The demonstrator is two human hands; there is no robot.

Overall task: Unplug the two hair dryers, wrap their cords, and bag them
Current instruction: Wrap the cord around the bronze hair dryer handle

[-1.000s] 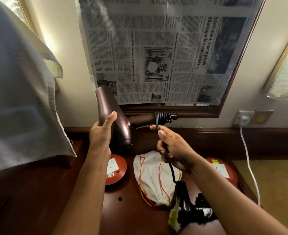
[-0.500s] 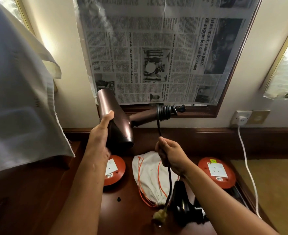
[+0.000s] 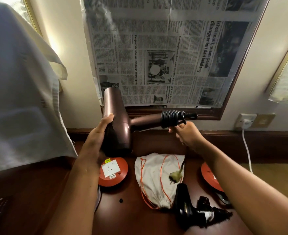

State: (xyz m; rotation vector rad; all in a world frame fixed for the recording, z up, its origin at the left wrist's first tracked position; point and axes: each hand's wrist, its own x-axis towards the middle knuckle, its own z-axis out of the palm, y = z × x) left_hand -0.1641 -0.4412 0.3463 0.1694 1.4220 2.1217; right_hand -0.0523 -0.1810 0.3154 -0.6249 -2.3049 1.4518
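Note:
My left hand [image 3: 99, 138] grips the barrel of a bronze hair dryer [image 3: 117, 119] held up over the desk, its handle pointing right. Several turns of its black cord [image 3: 172, 118] are coiled around the handle's end. My right hand [image 3: 187, 134] pinches the cord just below the coil, and the yellowish plug [image 3: 175, 175] dangles free beneath it. A white drawstring bag [image 3: 155, 175] with orange cords lies flat on the desk. A black hair dryer [image 3: 189, 209] lies at the bag's right, its cord bunched beside it.
Two red extension reels sit on the brown desk [image 3: 131, 217]: the left reel [image 3: 114, 172] and the right reel [image 3: 211, 177], half hidden by my arm. A white plug and cable [image 3: 245, 126] hang from a wall socket. A newspaper-covered mirror [image 3: 165, 53] is ahead; grey cloth [image 3: 21, 99] hangs left.
My right hand rose to the handle, adding more cord turns to the coil. The loose cord shortened and the plug lifted off the desk beside the black dryer.

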